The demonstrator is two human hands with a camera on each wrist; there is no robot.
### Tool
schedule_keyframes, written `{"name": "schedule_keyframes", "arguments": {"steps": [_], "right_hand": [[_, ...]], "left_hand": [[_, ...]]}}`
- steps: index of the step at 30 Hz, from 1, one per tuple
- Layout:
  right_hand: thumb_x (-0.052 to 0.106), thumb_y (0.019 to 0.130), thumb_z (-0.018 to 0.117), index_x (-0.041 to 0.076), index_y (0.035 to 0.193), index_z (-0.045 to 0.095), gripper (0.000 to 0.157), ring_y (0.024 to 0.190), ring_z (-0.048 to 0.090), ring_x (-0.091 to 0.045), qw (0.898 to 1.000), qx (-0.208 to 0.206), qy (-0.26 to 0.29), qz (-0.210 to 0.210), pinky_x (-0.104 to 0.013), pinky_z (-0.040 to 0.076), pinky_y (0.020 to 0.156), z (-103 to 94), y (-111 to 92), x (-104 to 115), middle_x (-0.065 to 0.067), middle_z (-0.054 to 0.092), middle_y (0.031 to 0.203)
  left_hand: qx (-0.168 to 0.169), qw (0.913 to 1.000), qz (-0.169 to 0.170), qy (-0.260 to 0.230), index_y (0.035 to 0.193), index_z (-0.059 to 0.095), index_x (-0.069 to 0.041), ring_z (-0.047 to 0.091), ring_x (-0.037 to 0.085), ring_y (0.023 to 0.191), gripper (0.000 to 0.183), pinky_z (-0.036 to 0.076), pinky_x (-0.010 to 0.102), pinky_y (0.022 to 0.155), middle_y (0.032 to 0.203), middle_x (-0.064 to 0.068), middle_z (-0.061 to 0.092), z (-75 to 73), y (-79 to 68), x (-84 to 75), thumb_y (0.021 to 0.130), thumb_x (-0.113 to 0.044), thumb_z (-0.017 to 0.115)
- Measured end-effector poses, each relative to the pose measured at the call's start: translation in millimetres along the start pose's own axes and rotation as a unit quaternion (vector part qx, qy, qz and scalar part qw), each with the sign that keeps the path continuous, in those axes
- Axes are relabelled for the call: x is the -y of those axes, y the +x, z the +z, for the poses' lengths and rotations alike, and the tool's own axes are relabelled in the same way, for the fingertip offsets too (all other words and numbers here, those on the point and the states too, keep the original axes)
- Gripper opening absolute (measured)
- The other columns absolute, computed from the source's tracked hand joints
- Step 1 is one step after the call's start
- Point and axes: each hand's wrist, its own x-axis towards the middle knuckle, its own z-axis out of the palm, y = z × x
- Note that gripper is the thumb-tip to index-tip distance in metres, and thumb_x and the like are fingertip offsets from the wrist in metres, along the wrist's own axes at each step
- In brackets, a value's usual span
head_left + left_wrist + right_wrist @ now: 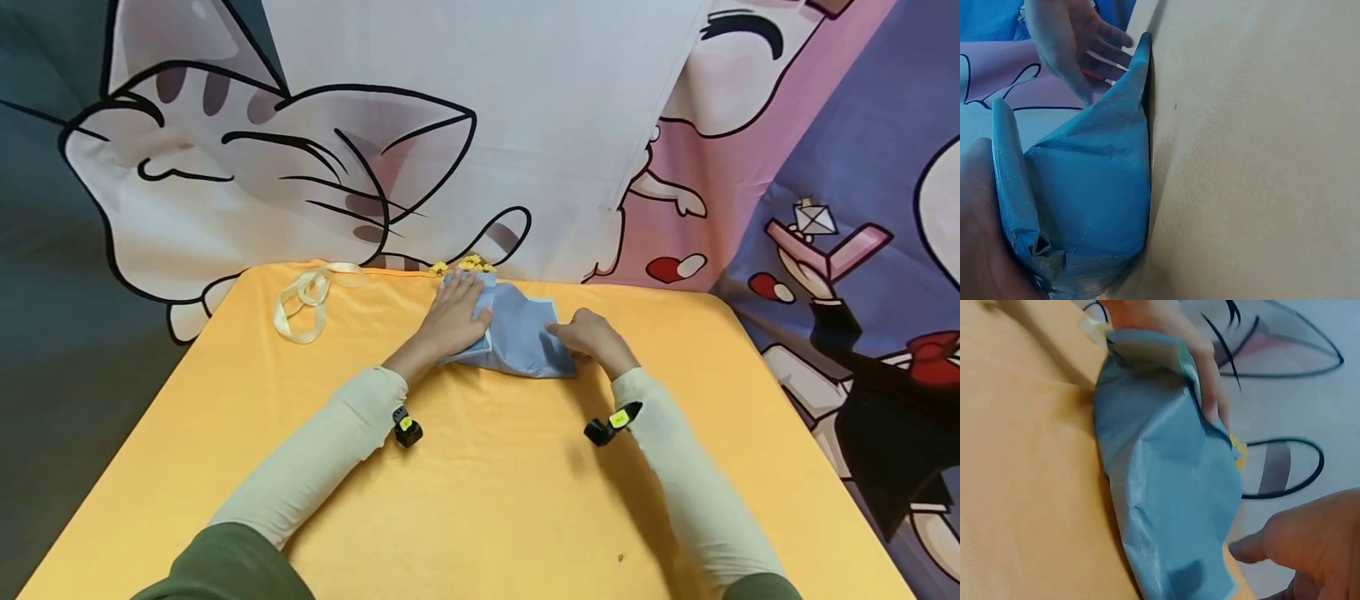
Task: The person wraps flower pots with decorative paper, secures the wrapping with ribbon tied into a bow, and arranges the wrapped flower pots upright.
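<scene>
A sheet of blue wrapping paper [519,335] lies near the back of the table, with small yellow flowers [472,263] showing beyond its far edge. My left hand [448,323] rests on the paper's folded left part, fingers stretched forward and thumb out to the side. At the opposite edge, my right hand [592,337] is beside the paper's loose right side. In the left wrist view, the fingers of the right hand [1079,50] are loosely spread with nothing between them. The right wrist view shows the blue paper [1175,481] creased and bulging up from the cloth.
A looped cream ribbon [302,308] lies at the table's back left. An orange-yellow cloth [480,492] covers the table. Behind and to the right hang curtains with cartoon prints [585,108]. Both wrists carry small black cameras [407,429].
</scene>
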Motion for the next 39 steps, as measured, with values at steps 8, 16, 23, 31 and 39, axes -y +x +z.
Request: {"name": "schedule_keyframes", "arguments": {"steps": [8,16,23,31,39], "right_hand": [[0.05,0.104,0.075,0.018,0.065,0.044,0.059,0.053,0.04,-0.013,0.998,0.038,0.037,0.039,-0.028,0.035,0.055,-7.1,30.1,5.9,0.003,0.038,0.058],[0.035,0.106,0.077,0.001,0.135,0.064,0.046,0.109,0.067,-0.024,0.979,0.115,0.165,0.044,-0.036,0.061,0.098,-15.6,34.9,-0.6,-0.012,0.066,0.127],[0.009,0.115,0.063,-0.009,0.173,0.028,0.07,0.147,0.06,-0.039,0.963,0.139,0.231,0.013,-0.052,0.054,0.124,-29.4,25.7,15.2,-0.03,0.042,0.171],[0.013,0.111,0.072,-0.005,0.115,0.068,0.019,0.075,0.069,-0.014,0.976,0.104,0.192,-0.021,-0.027,0.062,0.072,-48.6,10.9,58.1,-0.008,0.065,0.097],[0.021,0.116,0.063,0.01,0.086,0.056,0.033,0.065,0.054,-0.012,0.976,0.118,0.18,-0.044,-0.026,0.05,0.065,-49.2,1.6,87.2,0.001,0.052,0.077]], "left_hand": [[-0.006,0.9999,-0.008,-0.005,0.179,0.028,-0.008,-0.005,0.033,0.18,0.072,-0.004,0.051,0.146,0.191,0.014,0.012,-2.7,1.3,0.9,0.116,-0.041,0.038],[-0.008,0.9999,-0.004,-0.009,0.179,0.029,-0.009,-0.004,0.034,0.18,0.072,-0.002,0.054,0.146,0.191,0.015,0.013,1.6,1.9,0.0,0.116,-0.042,0.037],[0.0,0.9999,-0.011,0.012,0.179,0.03,-0.011,-0.005,0.034,0.18,0.073,-0.001,0.055,0.146,0.191,0.013,0.013,2.9,4.6,-6.1,0.115,-0.044,0.035],[0.0,0.9991,-0.031,0.03,0.179,0.031,-0.012,-0.006,0.033,0.18,0.071,-0.001,0.055,0.146,0.192,0.012,0.012,-1.6,4.3,-9.8,0.115,-0.04,0.038],[-0.004,0.9981,-0.041,0.046,0.177,0.035,-0.013,-0.005,0.034,0.18,0.069,0.002,0.057,0.146,0.191,0.011,0.016,1.9,4.3,-12.5,0.114,-0.039,0.04]]}}
